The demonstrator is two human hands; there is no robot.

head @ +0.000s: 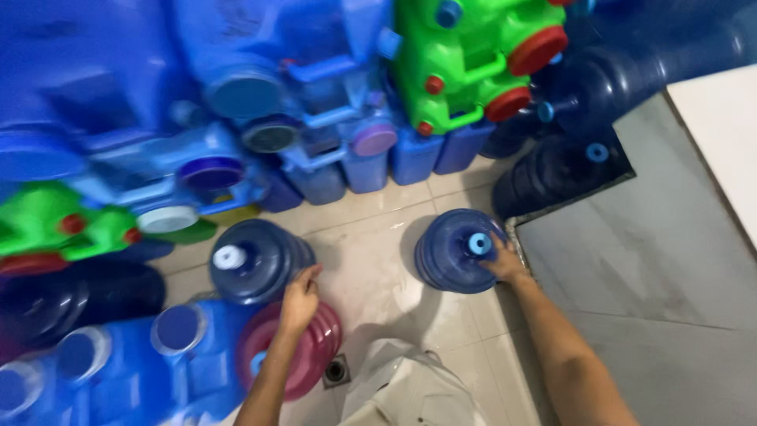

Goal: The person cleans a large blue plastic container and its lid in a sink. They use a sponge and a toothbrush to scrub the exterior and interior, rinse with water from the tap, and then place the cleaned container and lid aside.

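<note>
My left hand (299, 298) rests on the side of a dark blue water jug with a white cap (252, 260) standing on the tiled floor. Just below it a pink jug (315, 347) lies partly hidden by my forearm. My right hand (505, 263) touches the shoulder of a second dark blue jug with a light blue cap (456, 251), upright on the floor. Neither hand clearly wraps around a jug; the fingers lie against the sides.
Stacked blue jerrycans (260, 79) and green ones with red caps (465, 63) fill the back. More dark jugs (560, 166) lie at the right by a grey raised slab (654, 260). Blue containers (126, 363) sit at the lower left. A floor drain (337, 371) lies between my arms.
</note>
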